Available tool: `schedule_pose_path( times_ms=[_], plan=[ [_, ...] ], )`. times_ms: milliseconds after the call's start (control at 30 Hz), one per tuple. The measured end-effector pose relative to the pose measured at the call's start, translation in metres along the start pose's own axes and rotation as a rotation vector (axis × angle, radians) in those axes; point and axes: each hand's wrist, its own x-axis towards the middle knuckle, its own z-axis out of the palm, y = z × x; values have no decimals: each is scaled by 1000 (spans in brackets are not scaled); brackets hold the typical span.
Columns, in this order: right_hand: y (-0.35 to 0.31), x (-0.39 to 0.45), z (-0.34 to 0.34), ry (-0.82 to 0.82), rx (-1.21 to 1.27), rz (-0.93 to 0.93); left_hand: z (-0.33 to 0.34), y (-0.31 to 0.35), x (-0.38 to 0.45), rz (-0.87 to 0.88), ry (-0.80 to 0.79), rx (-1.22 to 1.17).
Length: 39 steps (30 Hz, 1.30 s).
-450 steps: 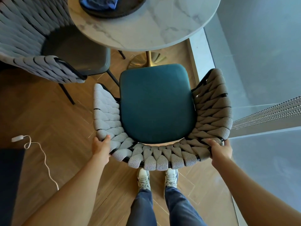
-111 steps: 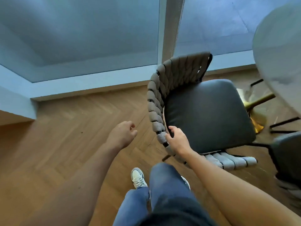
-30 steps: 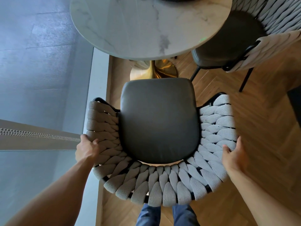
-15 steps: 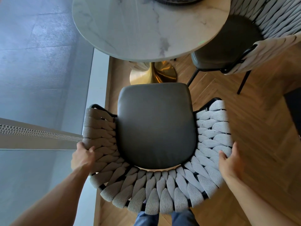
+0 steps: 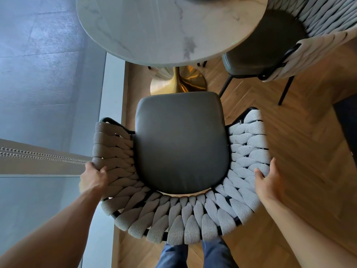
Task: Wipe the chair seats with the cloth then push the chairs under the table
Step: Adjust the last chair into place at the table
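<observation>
— Two hands on one chair, why grip it there?

— That grey woven-rope chair with the dark leather seat (image 5: 181, 144) faces the round white marble table (image 5: 170, 26). Holding both sides of the curved backrest should keep a push straight toward the table's gold pedestal base (image 5: 178, 82).

— How do they hold?

— The left hand (image 5: 92, 177) curls shut over the backrest's rim on the side away from the second woven chair (image 5: 286, 43). The right hand (image 5: 268, 182) lies flatter, fingers spread open against the outer weave, pressing, not clasping.

— How far in is it?

— The seat's front edge sits just short of the table's rim, beside the pedestal. The second chair is already partly beneath the tabletop.

— And the cloth?

— No cloth shows; neither hand has it.
</observation>
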Motion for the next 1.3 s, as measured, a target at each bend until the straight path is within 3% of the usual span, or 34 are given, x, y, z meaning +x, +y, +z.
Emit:
schedule_pose_path(
  times_ms=[567, 1300],
  plan=[
    [-21, 35, -18, 15, -51, 19, 8, 39, 4, 43, -17, -21],
    [-10, 25, -17, 18, -86, 39, 9, 18, -6, 63, -36, -5]
  ],
)
